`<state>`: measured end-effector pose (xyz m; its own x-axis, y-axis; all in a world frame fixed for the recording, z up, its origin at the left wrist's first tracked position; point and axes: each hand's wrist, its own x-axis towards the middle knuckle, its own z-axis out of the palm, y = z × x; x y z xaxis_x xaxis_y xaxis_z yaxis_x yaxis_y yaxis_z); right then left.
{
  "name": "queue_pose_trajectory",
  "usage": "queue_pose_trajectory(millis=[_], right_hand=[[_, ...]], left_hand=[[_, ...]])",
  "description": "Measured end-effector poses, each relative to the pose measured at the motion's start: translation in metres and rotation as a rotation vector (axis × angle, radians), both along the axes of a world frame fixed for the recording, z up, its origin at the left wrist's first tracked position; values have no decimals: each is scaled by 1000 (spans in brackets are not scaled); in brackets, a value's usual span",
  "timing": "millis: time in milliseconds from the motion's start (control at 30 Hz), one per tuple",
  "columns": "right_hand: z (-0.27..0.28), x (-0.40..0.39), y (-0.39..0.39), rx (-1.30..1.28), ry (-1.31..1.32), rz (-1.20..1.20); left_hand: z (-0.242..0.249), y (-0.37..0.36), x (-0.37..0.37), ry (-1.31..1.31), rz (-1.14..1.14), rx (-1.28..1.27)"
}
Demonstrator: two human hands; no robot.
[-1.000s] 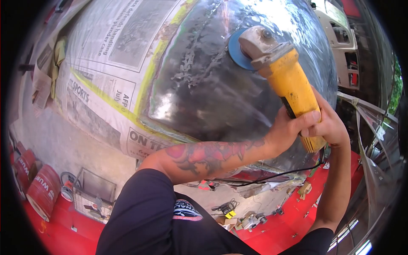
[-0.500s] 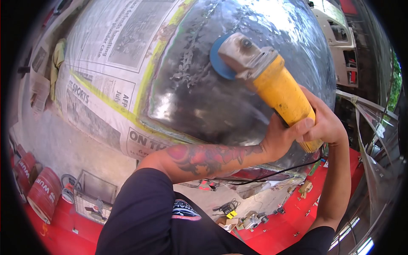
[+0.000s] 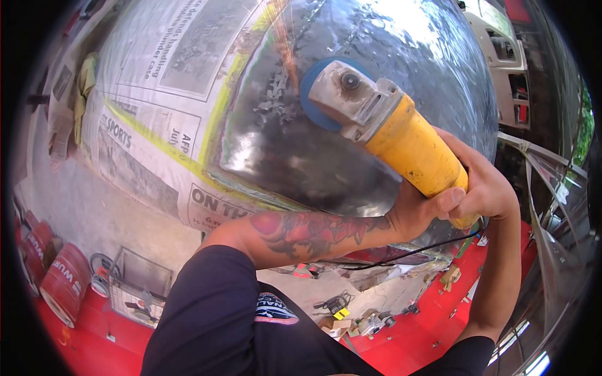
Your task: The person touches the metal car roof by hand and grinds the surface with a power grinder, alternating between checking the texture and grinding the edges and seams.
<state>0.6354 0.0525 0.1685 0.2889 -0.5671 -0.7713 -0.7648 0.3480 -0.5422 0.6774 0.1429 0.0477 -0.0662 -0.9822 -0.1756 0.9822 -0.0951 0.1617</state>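
Both of my hands are wrapped round a yellow angle grinder. My left hand, at the end of a tattooed forearm, grips its body from below. Closed round the rear of the body, near the cord, is my right hand. The blue disc at the grinder's head is against or just over a bare, shiny metal panel; orange sparks fly up from beside it. Part of the disc is hidden under the grey gear head. Yellow masking tape borders the panel, holding down newspaper.
A black cord trails from the grinder's rear across the panel's lower edge. Red drums and a wire-framed cart stand at lower left. Boxes and tools lie on the floor below. A car door shell is at upper right.
The grinder's head has shifted slightly left and down over the panel. Sparks now show near the disc where none showed before. Both hands keep their grip.
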Motion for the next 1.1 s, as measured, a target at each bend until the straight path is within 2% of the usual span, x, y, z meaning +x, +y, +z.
queue_pose_trajectory(millis=[100,267,433,633,667,733,867,933,1100], right_hand=[[0,-7,1,-11,-10,34],[3,0,4,-7,-5,-88],[4,-3,-3,-2,3,127],[0,-5,0,-4,-21,-16],[0,-3,-1,-6,-22,-16],[-1,-1,-6,8,-38,136],[1,-2,-6,64,-50,126],[2,-5,-2,45,-48,35],[0,-2,0,-31,-26,29]], left_hand=[[-2,-1,6,-12,-132,-67],[-1,-2,5,24,-91,-42],[-8,2,5,-14,-147,-136],[-2,-2,4,35,-84,-58],[-5,-1,3,33,-107,-73],[-8,2,2,28,-130,-87],[-9,4,2,-11,-113,-137],[-6,2,3,14,-141,-138],[-4,-2,3,44,-107,-47]])
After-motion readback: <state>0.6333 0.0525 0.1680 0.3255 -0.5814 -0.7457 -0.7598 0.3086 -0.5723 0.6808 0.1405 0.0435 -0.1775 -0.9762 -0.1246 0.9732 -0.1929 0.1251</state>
